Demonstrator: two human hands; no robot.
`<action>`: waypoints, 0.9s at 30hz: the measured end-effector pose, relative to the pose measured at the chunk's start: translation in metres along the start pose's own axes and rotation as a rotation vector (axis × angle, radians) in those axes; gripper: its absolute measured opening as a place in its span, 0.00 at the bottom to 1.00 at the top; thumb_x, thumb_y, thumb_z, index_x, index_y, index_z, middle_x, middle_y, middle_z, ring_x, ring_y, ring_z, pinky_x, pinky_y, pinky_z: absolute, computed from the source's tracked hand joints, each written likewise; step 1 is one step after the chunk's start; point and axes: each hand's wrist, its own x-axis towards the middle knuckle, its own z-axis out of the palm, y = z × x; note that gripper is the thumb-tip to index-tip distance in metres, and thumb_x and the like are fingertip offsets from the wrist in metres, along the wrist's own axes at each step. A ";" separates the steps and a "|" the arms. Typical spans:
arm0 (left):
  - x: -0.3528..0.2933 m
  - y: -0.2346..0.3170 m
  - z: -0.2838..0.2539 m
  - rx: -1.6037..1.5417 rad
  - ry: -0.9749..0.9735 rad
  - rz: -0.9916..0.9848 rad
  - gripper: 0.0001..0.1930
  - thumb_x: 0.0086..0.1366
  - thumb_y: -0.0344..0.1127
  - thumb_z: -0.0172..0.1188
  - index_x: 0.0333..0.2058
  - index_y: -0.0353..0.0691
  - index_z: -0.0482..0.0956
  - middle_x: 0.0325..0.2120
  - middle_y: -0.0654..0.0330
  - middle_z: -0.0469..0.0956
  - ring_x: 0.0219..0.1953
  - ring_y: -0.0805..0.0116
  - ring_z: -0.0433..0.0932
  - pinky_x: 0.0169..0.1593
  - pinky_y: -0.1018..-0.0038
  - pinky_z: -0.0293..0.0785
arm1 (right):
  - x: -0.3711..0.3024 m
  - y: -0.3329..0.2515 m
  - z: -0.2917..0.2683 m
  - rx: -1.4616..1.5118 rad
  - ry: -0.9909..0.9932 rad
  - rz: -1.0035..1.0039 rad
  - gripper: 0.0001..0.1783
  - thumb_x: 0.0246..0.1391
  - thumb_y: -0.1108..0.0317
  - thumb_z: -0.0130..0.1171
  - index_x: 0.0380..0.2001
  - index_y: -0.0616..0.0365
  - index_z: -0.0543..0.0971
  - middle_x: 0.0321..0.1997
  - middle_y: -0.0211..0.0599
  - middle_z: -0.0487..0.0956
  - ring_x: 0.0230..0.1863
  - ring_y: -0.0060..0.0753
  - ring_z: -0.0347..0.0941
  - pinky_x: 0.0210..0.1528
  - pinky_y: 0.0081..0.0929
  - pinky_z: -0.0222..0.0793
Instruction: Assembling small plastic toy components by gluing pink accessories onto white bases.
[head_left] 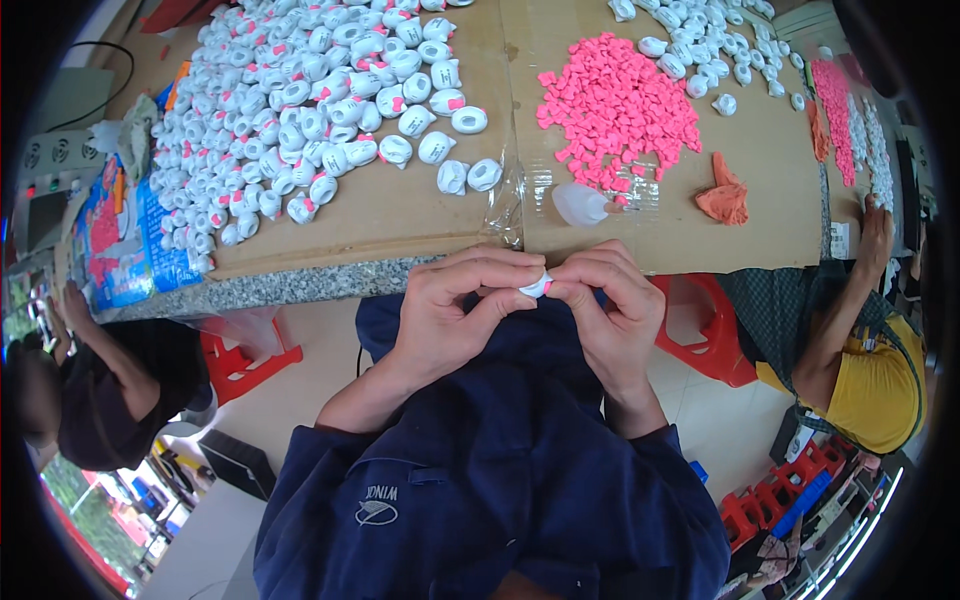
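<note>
Just off the table's front edge, my left hand point(450, 300) pinches a small white rounded plastic part point(534, 287) between thumb and fingers. My right hand point(618, 305) closes its fingertips on a small pink piece point(547, 286) at the part's right side. The two touch, but my fingers hide most of the pink piece. Beyond my hands lies a translucent squeeze bottle point(580, 204) on its side, its tip pointing right. A heap of pink pieces point(620, 105) is spread behind the bottle.
White parts with pink bits point(330, 100) cover the cardboard at the left; plain white parts point(700, 50) lie far right. A crumpled orange glove-like scrap point(723, 192) sits right of the bottle. Red stools point(708, 335) stand under the table. Other people point(865, 370) work at either side.
</note>
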 end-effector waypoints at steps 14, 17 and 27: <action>0.016 0.018 -0.039 0.478 0.354 0.049 0.13 0.48 0.20 0.61 0.35 0.35 0.77 0.40 0.56 0.73 0.30 0.75 0.73 0.34 0.81 0.71 | -0.003 0.009 -0.007 -0.087 0.189 0.023 0.16 0.33 0.80 0.65 0.31 0.65 0.75 0.29 0.34 0.73 0.28 0.23 0.65 0.30 0.16 0.59; 0.024 0.020 -0.035 0.639 0.446 0.052 0.16 0.45 0.23 0.63 0.36 0.39 0.78 0.40 0.57 0.69 0.29 0.70 0.70 0.33 0.78 0.69 | 0.004 0.012 -0.005 -0.114 0.277 0.041 0.22 0.34 0.77 0.67 0.37 0.64 0.71 0.34 0.32 0.70 0.29 0.20 0.60 0.31 0.15 0.55; 0.037 0.014 -0.032 1.282 0.337 0.443 0.16 0.44 0.28 0.65 0.35 0.42 0.78 0.35 0.60 0.71 0.37 0.62 0.66 0.43 0.70 0.60 | 0.013 0.017 0.005 -0.150 0.243 -0.119 0.20 0.43 0.76 0.58 0.42 0.64 0.67 0.42 0.42 0.73 0.41 0.29 0.69 0.40 0.20 0.64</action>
